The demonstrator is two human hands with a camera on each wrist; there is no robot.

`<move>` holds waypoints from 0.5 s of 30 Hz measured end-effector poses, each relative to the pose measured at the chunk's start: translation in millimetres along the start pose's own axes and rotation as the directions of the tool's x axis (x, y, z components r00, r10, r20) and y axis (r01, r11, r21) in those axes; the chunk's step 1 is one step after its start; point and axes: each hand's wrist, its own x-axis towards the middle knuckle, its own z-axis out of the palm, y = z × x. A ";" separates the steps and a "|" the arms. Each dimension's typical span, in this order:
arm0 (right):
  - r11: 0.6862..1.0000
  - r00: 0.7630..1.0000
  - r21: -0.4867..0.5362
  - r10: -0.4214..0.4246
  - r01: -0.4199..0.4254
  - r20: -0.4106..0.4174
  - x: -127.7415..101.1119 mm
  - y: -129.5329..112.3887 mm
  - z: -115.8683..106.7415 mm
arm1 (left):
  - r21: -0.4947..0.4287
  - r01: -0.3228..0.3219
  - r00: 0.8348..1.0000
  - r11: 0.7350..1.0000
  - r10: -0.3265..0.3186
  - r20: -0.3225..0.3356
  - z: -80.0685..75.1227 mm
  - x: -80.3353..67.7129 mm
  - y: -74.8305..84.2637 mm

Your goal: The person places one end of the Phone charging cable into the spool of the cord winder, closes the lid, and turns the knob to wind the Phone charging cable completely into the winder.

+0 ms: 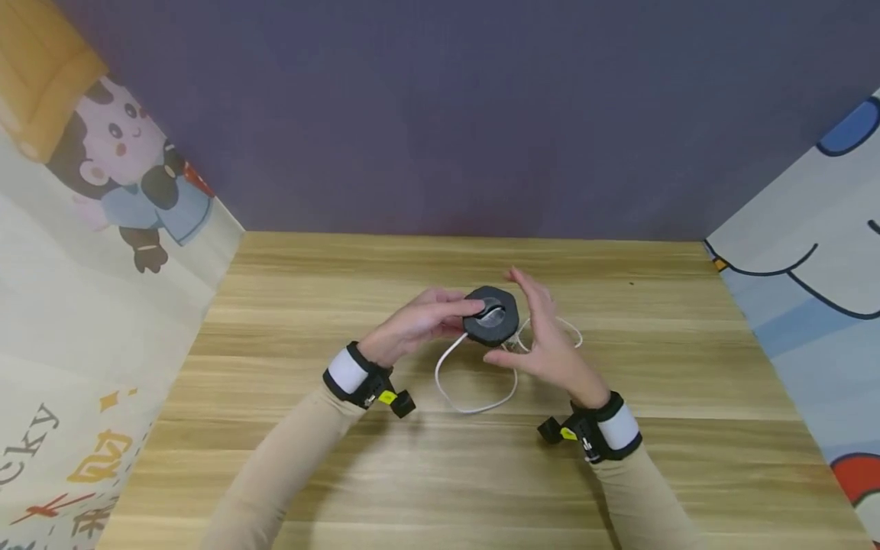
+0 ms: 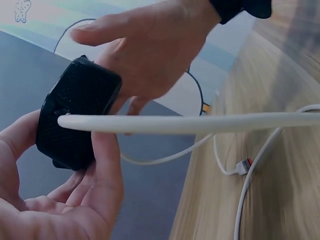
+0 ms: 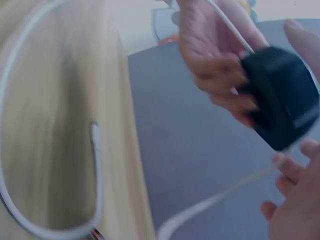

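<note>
The head view looks down and forward over the desk (image 1: 440, 473) from above, taking in both forearms and the far wall. The left wrist view sits very close, looking along the left hand (image 2: 65, 195) toward the black case (image 2: 77, 117). The right wrist view, blurred, faces that same case (image 3: 282, 95) from the opposite side. All three views share the case.

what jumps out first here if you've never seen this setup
Above the middle of the wooden table, the left hand grips a black octagonal cable reel, with the right hand open beside it. A white cable runs from the reel and loops on the table below.
</note>
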 end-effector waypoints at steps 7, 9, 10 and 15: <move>0.997 0.979 0.072 0.006 0.009 -0.205 2.2 -2.0 33.1 | -0.069 -0.053 0.998 0.996 0.050 -0.032 0.0 -1.6 -4.1; 0.994 0.971 0.106 0.011 0.014 -0.237 2.9 -2.4 40.0 | -0.099 -0.067 0.997 0.993 0.062 -0.048 -0.2 -2.1 -5.8; 0.992 0.970 0.123 0.019 0.012 -0.244 2.9 -2.6 43.0 | -0.114 -0.075 0.996 0.991 0.069 -0.058 -0.2 -2.1 -6.7; 0.983 0.970 0.179 0.082 -0.041 -0.231 3.2 -3.9 53.4 | -0.173 -0.113 0.991 0.978 0.098 -0.092 2.2 -3.0 -9.7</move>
